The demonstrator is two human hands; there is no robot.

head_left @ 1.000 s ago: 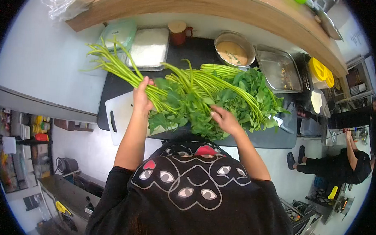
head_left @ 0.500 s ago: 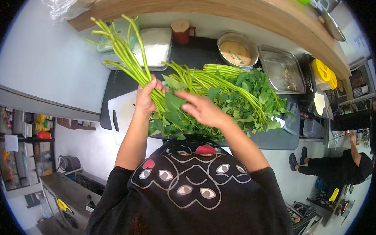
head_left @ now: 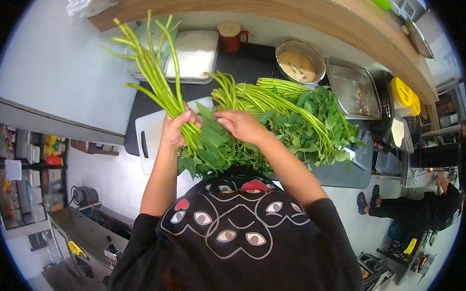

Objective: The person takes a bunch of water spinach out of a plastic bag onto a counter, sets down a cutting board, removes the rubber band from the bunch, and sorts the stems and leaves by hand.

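My left hand (head_left: 176, 127) is wrapped round a bunch of long green stems (head_left: 161, 81), whose bare ends point up and left and whose leaves hang below the fist. Beside it, my right hand (head_left: 239, 124) has its fingers pressed together at a leaf (head_left: 213, 132) of that bunch. More leafy green stalks (head_left: 295, 117) lie in a pile on the dark counter, right of the held bunch. Partly under the bunch is a white cutting board (head_left: 145, 127) with a handle slot.
Along the back stand a white-topped tray (head_left: 192, 54), a red mug (head_left: 230, 38), a metal bowl of tan liquid (head_left: 299, 63) and a metal tray (head_left: 354, 90). Yellow-lidded tubs (head_left: 403, 95) are at right. A wooden shelf (head_left: 278, 16) overhangs. Another person (head_left: 420, 211) stands far right.
The held bunch has tilted more upright. My right hand has moved left from the pile to the held bunch, and its spread fingers have closed at a leaf.
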